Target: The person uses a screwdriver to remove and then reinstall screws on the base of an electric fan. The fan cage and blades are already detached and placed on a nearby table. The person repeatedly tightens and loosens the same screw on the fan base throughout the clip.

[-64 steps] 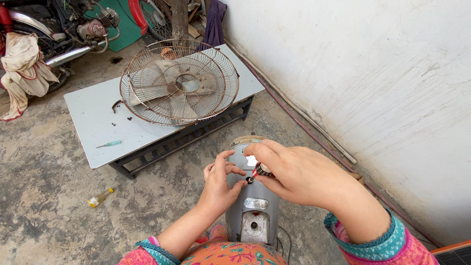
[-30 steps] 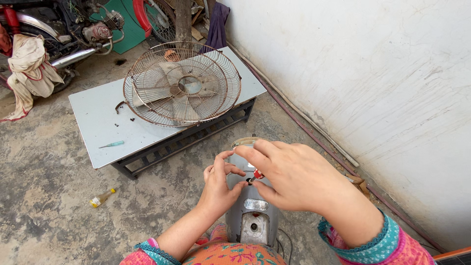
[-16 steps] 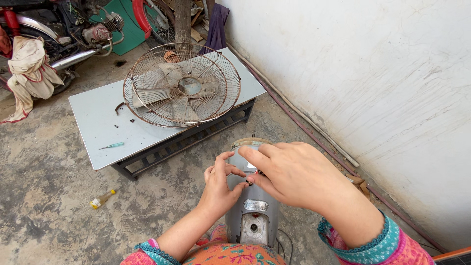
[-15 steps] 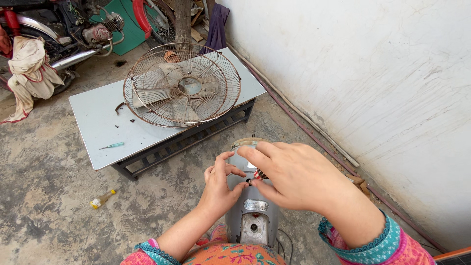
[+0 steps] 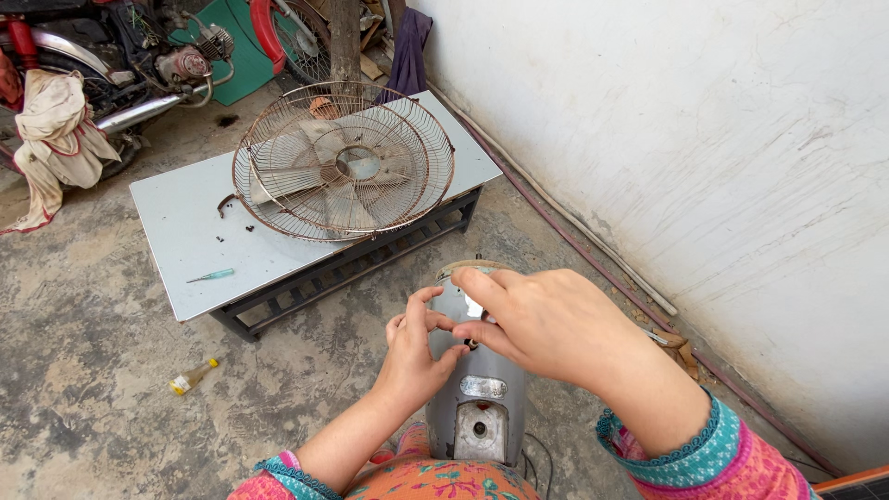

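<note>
Head view showed both hands over a grey fan motor housing (image 5: 477, 389) propped upright against the person's lap. The left hand (image 5: 412, 356) braced its side, fingers curled, steadying it. The right hand (image 5: 546, 324) pinched something small and dark at the casing's front. Behind, a rusty fan guard (image 5: 343, 162) lay on a low metal table (image 5: 185, 250).

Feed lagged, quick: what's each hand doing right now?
Left hand: steadying the grey motor housing, fingers curled, grip not clear.
Right hand: fingertips pinched on a small part at the housing; part too small to tell.
</note>
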